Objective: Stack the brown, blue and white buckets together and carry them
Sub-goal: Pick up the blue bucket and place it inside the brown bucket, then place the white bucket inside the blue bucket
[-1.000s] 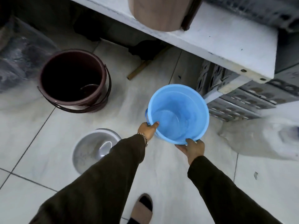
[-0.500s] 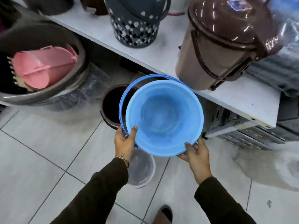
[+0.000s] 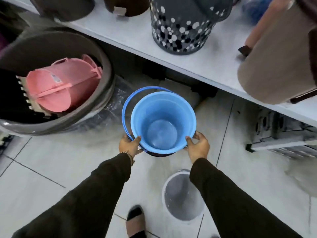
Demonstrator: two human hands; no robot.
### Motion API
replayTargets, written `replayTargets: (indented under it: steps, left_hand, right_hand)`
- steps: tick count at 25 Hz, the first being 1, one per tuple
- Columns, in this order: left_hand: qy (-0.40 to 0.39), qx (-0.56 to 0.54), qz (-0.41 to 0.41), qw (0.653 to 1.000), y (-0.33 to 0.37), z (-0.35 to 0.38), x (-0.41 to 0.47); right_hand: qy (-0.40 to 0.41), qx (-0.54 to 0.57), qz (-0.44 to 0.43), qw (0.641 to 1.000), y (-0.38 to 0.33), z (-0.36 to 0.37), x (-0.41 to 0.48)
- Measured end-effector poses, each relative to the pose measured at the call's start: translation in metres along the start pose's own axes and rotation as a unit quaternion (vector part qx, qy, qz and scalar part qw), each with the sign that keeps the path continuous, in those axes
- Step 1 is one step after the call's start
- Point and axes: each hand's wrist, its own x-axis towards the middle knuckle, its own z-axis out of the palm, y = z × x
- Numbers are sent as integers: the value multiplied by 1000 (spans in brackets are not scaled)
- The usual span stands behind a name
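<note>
The blue bucket point(image 3: 163, 121) stands upright inside the brown bucket point(image 3: 157, 154), of which only a dark sliver shows under the blue rim's near edge. Its blue handle hangs out to the left. My left hand point(image 3: 129, 146) grips the blue rim at the near left, thumb over the edge. At the near right, my right hand point(image 3: 199, 146) has its fingers on the rim. The white bucket point(image 3: 183, 196) stands alone on the floor tiles closer to me, partly hidden by my right sleeve.
A white shelf point(image 3: 214, 66) runs above the buckets, carrying a grey dotted bin point(image 3: 181, 31) and a tan bin point(image 3: 277, 66). A big grey tub point(image 3: 103, 86) with a pink basket point(image 3: 60, 86) sits left. Grey crates point(image 3: 283, 134) lie right. My sandalled foot point(image 3: 135, 220) is near the white bucket.
The blue bucket came up off the floor, moved left and went down into the brown bucket. The view shifted, so the white bucket now lies near my right arm.
</note>
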Motion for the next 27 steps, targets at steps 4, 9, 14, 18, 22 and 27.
replayTargets:
  steps: [4,9,14,18,22,27]
  left_hand:
    - [-36,38,-73,996,-22,-6,46]
    - [-18,136,-71,988,-81,-23,40]
    - [-111,245,-145,952,-187,-25,12]
    - [-184,309,-133,924,-270,-2,-20]
    - [-96,286,-82,950,-308,20,-52]
    - [-111,138,-70,982,-283,31,-118]
  right_hand:
    - [-28,-99,29,994,35,24,27]
    - [-72,-146,96,982,77,0,18]
    - [25,-261,203,944,173,-84,-19]
    - [-12,-250,336,908,262,-117,-59]
    - [-60,-10,371,926,304,-127,-80]
    - [32,74,144,986,257,-166,-113]
